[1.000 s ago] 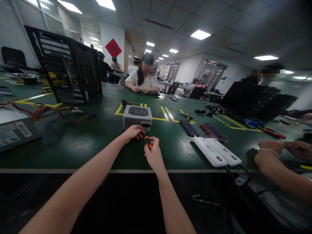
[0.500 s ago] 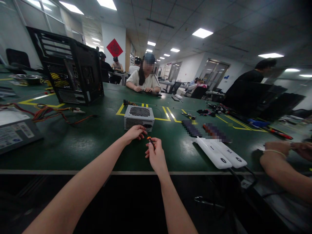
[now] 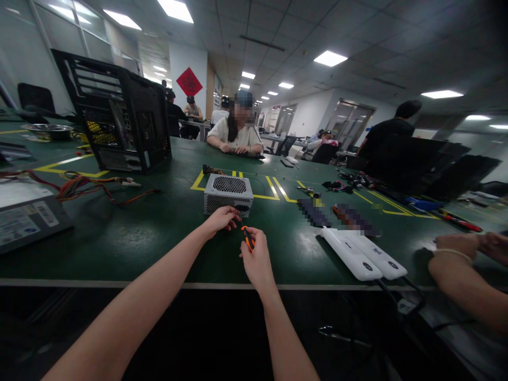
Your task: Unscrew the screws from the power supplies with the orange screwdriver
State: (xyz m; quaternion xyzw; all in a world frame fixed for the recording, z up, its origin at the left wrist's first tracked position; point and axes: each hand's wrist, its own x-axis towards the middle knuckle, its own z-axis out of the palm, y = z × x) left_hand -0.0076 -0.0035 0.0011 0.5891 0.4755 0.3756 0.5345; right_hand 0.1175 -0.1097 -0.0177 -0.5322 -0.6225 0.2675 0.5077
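Note:
A grey power supply (image 3: pixel 227 193) with a perforated top and front sits on the green table ahead of me. My right hand (image 3: pixel 254 247) grips an orange and black screwdriver (image 3: pixel 248 238), its shaft pointing up and left toward the power supply's lower front. Just left of the shaft, my left hand (image 3: pixel 223 219) is at the front face of the power supply, its thumb and forefinger pinched together by the screwdriver's tip. What lies between those fingertips is too small to make out.
A black computer case (image 3: pixel 119 114) stands at the left, behind another power supply (image 3: pixel 32 214) with loose coloured cables (image 3: pixel 79 185). On the right lie two white devices (image 3: pixel 353 254). Another person's hand (image 3: pixel 456 247) is at the right edge; a seated person (image 3: pixel 236 127) works opposite.
The screwdriver has turned in my right hand, showing more of its orange handle. My left hand keeps its pinch by the power supply. The whole view has shifted slightly.

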